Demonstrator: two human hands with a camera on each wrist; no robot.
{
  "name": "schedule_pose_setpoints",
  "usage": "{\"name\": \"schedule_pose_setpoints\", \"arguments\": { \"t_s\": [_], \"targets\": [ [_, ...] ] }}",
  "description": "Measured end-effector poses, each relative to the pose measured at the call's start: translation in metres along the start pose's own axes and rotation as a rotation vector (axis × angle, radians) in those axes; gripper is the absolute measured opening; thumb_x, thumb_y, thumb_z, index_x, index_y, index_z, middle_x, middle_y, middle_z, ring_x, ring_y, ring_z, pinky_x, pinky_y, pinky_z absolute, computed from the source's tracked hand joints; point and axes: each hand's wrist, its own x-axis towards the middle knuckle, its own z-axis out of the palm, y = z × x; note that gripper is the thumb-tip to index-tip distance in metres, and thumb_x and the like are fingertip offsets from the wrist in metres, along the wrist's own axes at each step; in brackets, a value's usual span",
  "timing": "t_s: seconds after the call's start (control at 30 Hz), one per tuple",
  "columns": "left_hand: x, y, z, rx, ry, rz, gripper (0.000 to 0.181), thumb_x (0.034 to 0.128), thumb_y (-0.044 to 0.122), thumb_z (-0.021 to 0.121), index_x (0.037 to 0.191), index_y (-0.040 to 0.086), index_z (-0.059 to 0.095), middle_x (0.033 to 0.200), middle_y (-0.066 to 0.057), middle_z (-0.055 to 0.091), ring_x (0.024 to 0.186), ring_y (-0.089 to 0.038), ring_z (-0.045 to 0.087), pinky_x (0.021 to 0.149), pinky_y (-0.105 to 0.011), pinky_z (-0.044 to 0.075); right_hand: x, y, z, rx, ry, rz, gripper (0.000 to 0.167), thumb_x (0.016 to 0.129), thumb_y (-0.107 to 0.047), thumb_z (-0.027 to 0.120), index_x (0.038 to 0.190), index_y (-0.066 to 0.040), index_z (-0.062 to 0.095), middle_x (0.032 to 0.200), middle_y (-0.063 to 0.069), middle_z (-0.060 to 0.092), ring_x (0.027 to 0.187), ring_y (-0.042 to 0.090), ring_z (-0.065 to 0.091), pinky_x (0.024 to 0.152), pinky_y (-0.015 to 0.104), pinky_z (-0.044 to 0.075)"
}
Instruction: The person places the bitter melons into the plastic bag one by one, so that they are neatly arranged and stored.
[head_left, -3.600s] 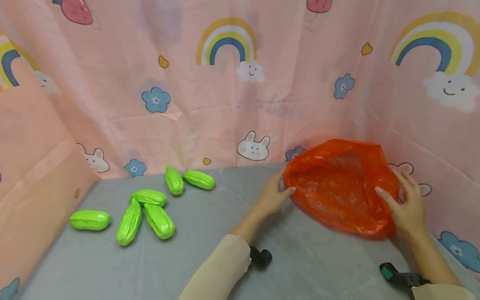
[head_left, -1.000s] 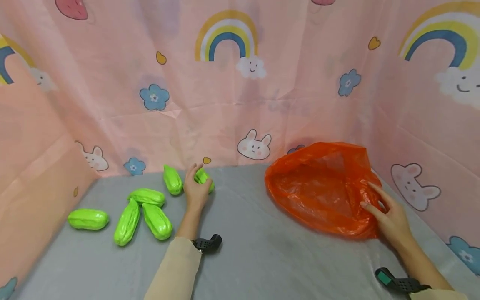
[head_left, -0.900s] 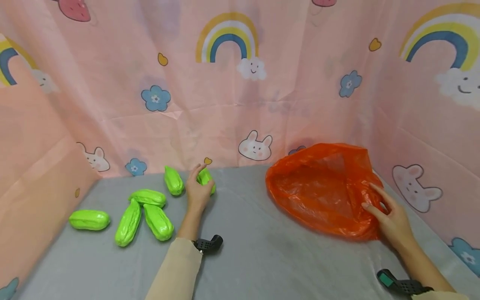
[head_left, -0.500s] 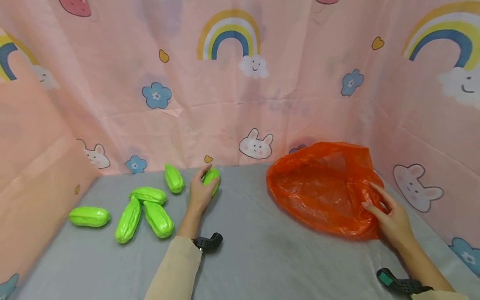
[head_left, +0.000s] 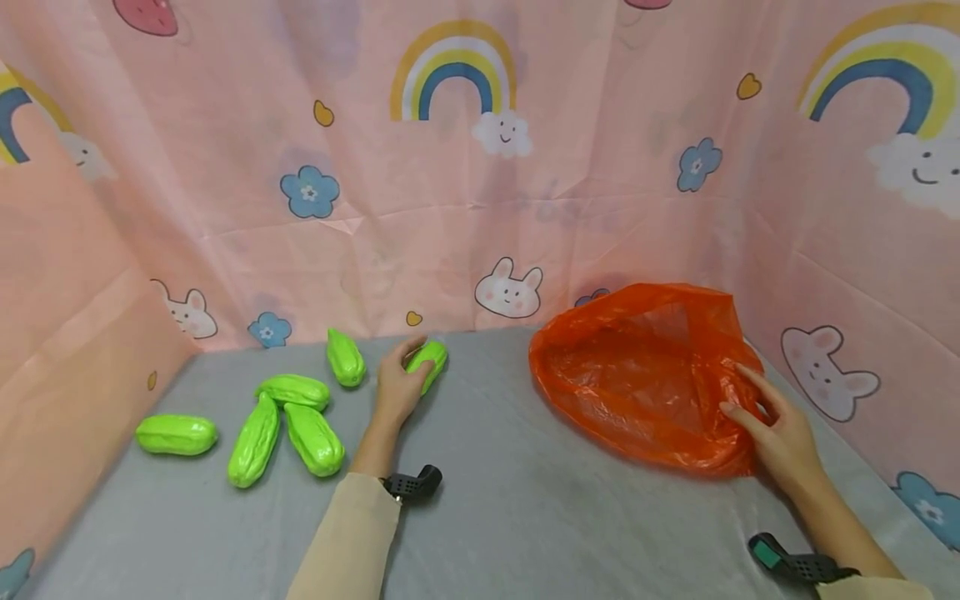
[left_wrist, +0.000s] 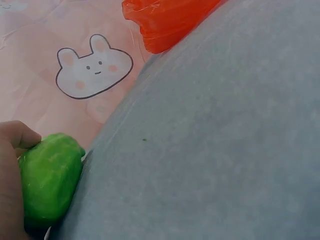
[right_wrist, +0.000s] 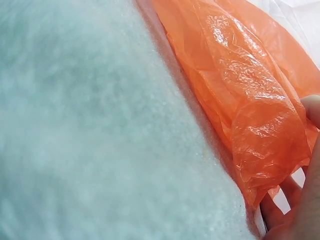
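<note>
In the head view my left hand grips a bright green, ridged toy vegetable, its thumb on the near side and fingers on the far side. The left wrist view shows the same vegetable between thumb and fingers, close to the cloth. My right hand holds the right edge of an orange-red plastic bag, whose wide mouth faces me. From the right wrist, crinkled bag film is visible against the thumb, other fingers partly hidden behind it.
Several matching green vegetables lie on the left: one beside my left hand, three touching in a cluster, another farthest left. Grey cloth covers the surface. A pink printed curtain hangs behind and along both sides.
My left hand has left the bag and gone to the rear green vegetable. That vegetable has since turned and shifted slightly right. My right hand has kept its hold on the bag, which sits slightly further left.
</note>
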Motion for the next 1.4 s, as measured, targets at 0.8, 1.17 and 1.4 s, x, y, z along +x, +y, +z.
{"name": "schedule_pose_setpoints", "arguments": {
  "t_s": [0.8, 1.17, 1.4],
  "targets": [
    [-0.0029, 0.0056, -0.0008, 0.333, -0.137, 0.017, 0.044, 0.0962, 0.021, 0.055, 0.139, 0.016, 0.063, 0.147, -0.009, 0.059, 0.139, -0.032, 0.052, 0.114, -0.051, 0.041, -0.0013, -0.001, 0.0003, -0.033, -0.003, 0.011, 0.065, 0.101, -0.03, 0.061, 0.159, -0.019, 0.034, 0.161, 0.022, 0.037, 0.112, -0.024, 0.031, 0.088, -0.006, 0.028],
    [-0.0029, 0.0025, 0.0008, 0.305, -0.115, -0.022, 0.044, 0.094, 0.027, 0.068, 0.137, 0.019, 0.065, 0.136, -0.008, 0.067, 0.109, -0.028, 0.064, 0.089, -0.043, 0.049, -0.0007, 0.0017, -0.0001, -0.044, -0.014, 0.013, 0.067, 0.1, -0.031, 0.062, 0.159, -0.02, 0.033, 0.159, 0.025, 0.037, 0.109, -0.024, 0.03, 0.084, -0.006, 0.029],
    [-0.0028, 0.003, -0.0001, 0.248, -0.096, -0.039, 0.042, 0.0933, 0.024, 0.069, 0.135, 0.019, 0.066, 0.135, -0.01, 0.067, 0.112, -0.028, 0.064, 0.092, -0.044, 0.05, 0.0005, 0.0017, 0.0009, -0.048, -0.011, 0.0, 0.066, 0.1, -0.03, 0.062, 0.159, -0.018, 0.034, 0.158, 0.026, 0.039, 0.109, -0.024, 0.03, 0.084, -0.006, 0.028]
  ]
}}
